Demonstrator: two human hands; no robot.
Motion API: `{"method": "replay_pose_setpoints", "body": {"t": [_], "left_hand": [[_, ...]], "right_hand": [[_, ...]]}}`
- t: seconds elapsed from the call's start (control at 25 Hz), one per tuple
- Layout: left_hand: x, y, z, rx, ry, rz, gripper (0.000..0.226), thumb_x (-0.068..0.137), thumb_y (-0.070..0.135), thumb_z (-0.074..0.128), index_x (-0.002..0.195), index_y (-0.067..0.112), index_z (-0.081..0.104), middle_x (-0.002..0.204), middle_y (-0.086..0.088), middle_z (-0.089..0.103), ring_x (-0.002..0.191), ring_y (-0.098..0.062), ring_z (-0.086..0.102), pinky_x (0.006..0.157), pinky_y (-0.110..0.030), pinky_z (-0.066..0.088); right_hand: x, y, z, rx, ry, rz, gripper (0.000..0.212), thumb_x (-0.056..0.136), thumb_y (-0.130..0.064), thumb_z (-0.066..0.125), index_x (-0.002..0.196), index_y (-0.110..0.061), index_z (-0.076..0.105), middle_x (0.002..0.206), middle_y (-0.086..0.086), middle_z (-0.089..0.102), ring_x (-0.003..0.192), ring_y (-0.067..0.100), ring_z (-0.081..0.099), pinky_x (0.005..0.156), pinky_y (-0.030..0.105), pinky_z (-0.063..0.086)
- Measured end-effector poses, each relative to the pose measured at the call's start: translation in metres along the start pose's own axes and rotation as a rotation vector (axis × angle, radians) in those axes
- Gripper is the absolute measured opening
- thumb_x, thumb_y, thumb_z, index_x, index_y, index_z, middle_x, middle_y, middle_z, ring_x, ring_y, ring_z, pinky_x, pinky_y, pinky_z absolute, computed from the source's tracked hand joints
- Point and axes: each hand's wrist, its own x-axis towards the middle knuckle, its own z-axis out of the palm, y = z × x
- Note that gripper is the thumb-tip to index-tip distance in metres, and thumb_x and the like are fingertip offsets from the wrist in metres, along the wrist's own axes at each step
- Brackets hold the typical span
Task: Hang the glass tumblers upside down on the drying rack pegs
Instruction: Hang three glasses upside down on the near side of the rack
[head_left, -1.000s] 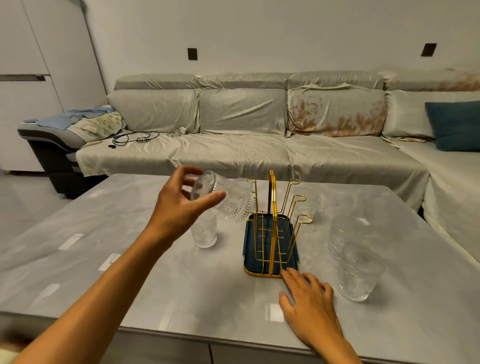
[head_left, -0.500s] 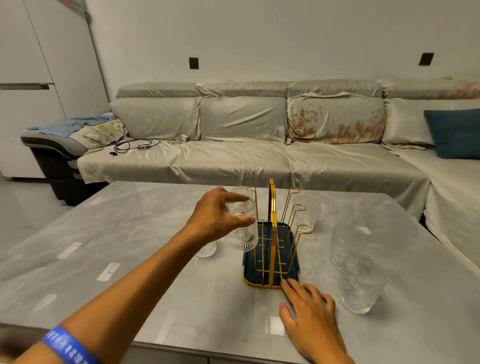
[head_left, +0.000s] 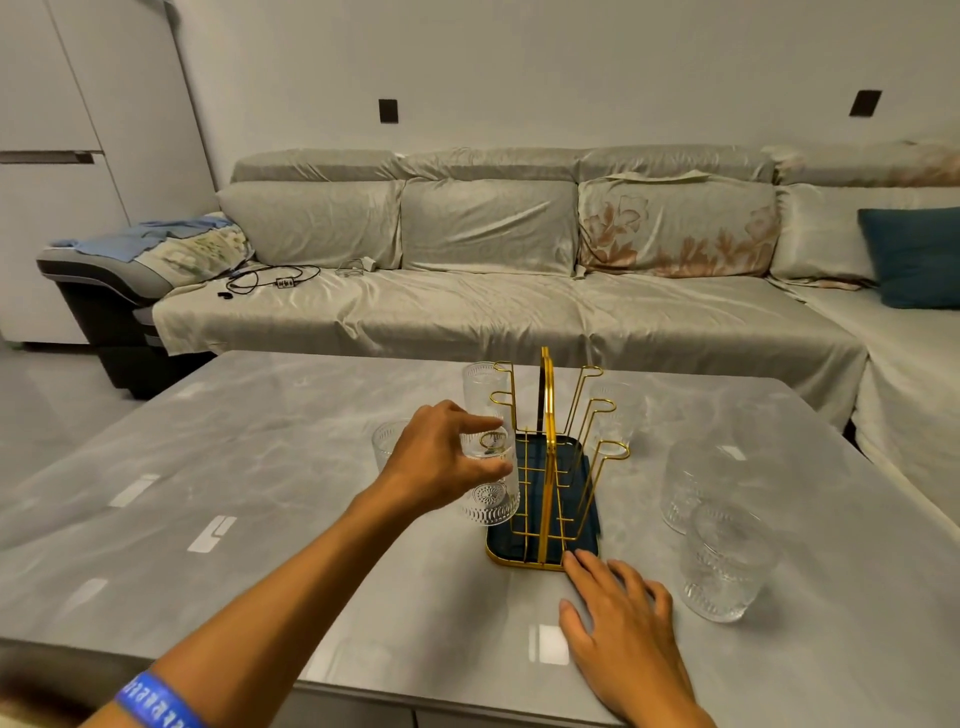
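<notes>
A gold wire drying rack (head_left: 546, 415) stands on its dark blue tray (head_left: 586, 535) in the middle of the table. My left hand (head_left: 439, 462) grips a patterned glass tumbler (head_left: 493, 501) upside down over the rack's near-left peg, whose loop shows through the glass. A second tumbler (head_left: 480, 387) sits inverted on the far-left peg. My right hand (head_left: 621, 623) lies flat on the table, fingers spread and fingertips at the tray's near edge. One upright tumbler (head_left: 385, 441) is partly hidden behind my left hand.
Three more tumblers stand on the grey table (head_left: 260, 519): one behind the rack (head_left: 618, 410) and two to its right (head_left: 691, 486), (head_left: 727, 569). The right-side pegs (head_left: 612, 449) carry nothing. A long sofa (head_left: 493, 312) runs behind the table.
My left hand turned the tumbler from tilted to fully upside down and brought it right and down onto the near-left peg. My right hand stayed at the tray.
</notes>
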Motion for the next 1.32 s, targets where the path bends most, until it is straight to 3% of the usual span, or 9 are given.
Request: {"method": "replay_pose_setpoints", "body": {"t": [0.28, 0.44, 0.52, 0.64, 0.72, 0.84, 1.04, 1.2, 1.32], "left_hand": [[-0.007, -0.006, 0.004, 0.042, -0.006, -0.010, 0.061, 0.073, 0.054, 0.073, 0.129, 0.037, 0.057, 0.129, -0.002, 0.060, 0.114, -0.022, 0.052, 0.087, -0.042, 0.052], [-0.017, -0.011, 0.010, -0.028, 0.036, 0.094, 0.064, 0.072, 0.060, 0.070, 0.128, 0.037, 0.053, 0.139, 0.002, 0.046, 0.125, -0.017, 0.040, 0.092, -0.031, 0.040], [-0.028, -0.032, 0.010, -0.212, 0.229, 0.138, 0.058, 0.072, 0.062, 0.069, 0.121, 0.037, 0.052, 0.134, 0.006, 0.047, 0.122, -0.011, 0.045, 0.089, -0.021, 0.042], [-0.050, -0.087, 0.020, -0.425, 0.517, -0.246, 0.049, 0.077, 0.047, 0.071, 0.118, 0.034, 0.049, 0.126, 0.001, 0.052, 0.116, -0.022, 0.052, 0.083, -0.032, 0.048], [-0.055, -0.121, 0.032, -0.303, 0.325, -0.531, 0.076, 0.074, 0.037, 0.079, 0.137, 0.024, 0.039, 0.139, -0.009, 0.049, 0.126, -0.033, 0.045, 0.100, -0.048, 0.042], [-0.039, -0.142, 0.044, -0.211, 0.091, -0.562, 0.109, 0.065, 0.042, 0.085, 0.150, 0.022, 0.019, 0.149, -0.006, 0.043, 0.136, -0.032, 0.037, 0.111, -0.055, 0.029], [-0.011, -0.145, 0.058, -0.281, 0.196, -0.548, 0.080, 0.059, 0.053, 0.084, 0.125, 0.026, 0.048, 0.126, -0.004, 0.065, 0.111, -0.029, 0.060, 0.101, -0.054, 0.039], [-0.004, -0.148, 0.066, -0.123, 0.201, -0.563, 0.079, 0.060, 0.056, 0.082, 0.124, 0.026, 0.047, 0.122, -0.003, 0.065, 0.116, -0.032, 0.054, 0.098, -0.048, 0.036], [-0.005, -0.145, 0.062, -0.248, 0.249, -0.518, 0.074, 0.056, 0.045, 0.088, 0.117, 0.021, 0.053, 0.117, -0.007, 0.068, 0.104, -0.030, 0.061, 0.092, -0.046, 0.046]], "right_hand": [[0.000, -0.001, 0.001, -0.015, -0.017, -0.001, 0.059, 0.091, -0.056, 0.019, 0.147, -0.042, 0.008, 0.158, -0.016, 0.014, 0.141, 0.012, 0.012, 0.112, 0.042, 0.006], [0.000, -0.001, -0.001, -0.022, -0.011, -0.002, 0.059, 0.091, -0.056, 0.019, 0.147, -0.041, 0.009, 0.158, -0.015, 0.015, 0.141, 0.013, 0.012, 0.112, 0.042, 0.007], [-0.001, -0.002, -0.002, -0.021, -0.007, -0.010, 0.058, 0.091, -0.055, 0.019, 0.147, -0.041, 0.011, 0.157, -0.015, 0.016, 0.141, 0.013, 0.013, 0.112, 0.042, 0.007], [-0.001, -0.002, -0.002, -0.015, -0.002, -0.015, 0.058, 0.091, -0.055, 0.020, 0.146, -0.041, 0.011, 0.157, -0.015, 0.016, 0.140, 0.012, 0.013, 0.112, 0.043, 0.007], [0.000, -0.002, -0.003, -0.019, -0.003, -0.010, 0.058, 0.091, -0.056, 0.020, 0.146, -0.042, 0.011, 0.157, -0.015, 0.015, 0.140, 0.012, 0.012, 0.113, 0.043, 0.007], [0.003, -0.003, -0.002, -0.024, -0.016, 0.004, 0.059, 0.089, -0.057, 0.021, 0.146, -0.043, 0.011, 0.157, -0.017, 0.014, 0.140, 0.011, 0.012, 0.112, 0.042, 0.008], [0.009, -0.001, 0.001, -0.048, -0.029, -0.002, 0.062, 0.086, -0.061, 0.021, 0.145, -0.046, 0.011, 0.157, -0.019, 0.012, 0.140, 0.010, 0.011, 0.111, 0.041, 0.009], [0.009, 0.000, 0.003, -0.053, -0.032, 0.002, 0.063, 0.084, -0.062, 0.019, 0.145, -0.046, 0.012, 0.157, -0.019, 0.012, 0.140, 0.010, 0.011, 0.110, 0.041, 0.009], [0.010, -0.002, 0.000, -0.064, -0.051, 0.003, 0.063, 0.085, -0.062, 0.021, 0.145, -0.046, 0.010, 0.157, -0.019, 0.009, 0.141, 0.010, 0.009, 0.111, 0.042, 0.009]]}}
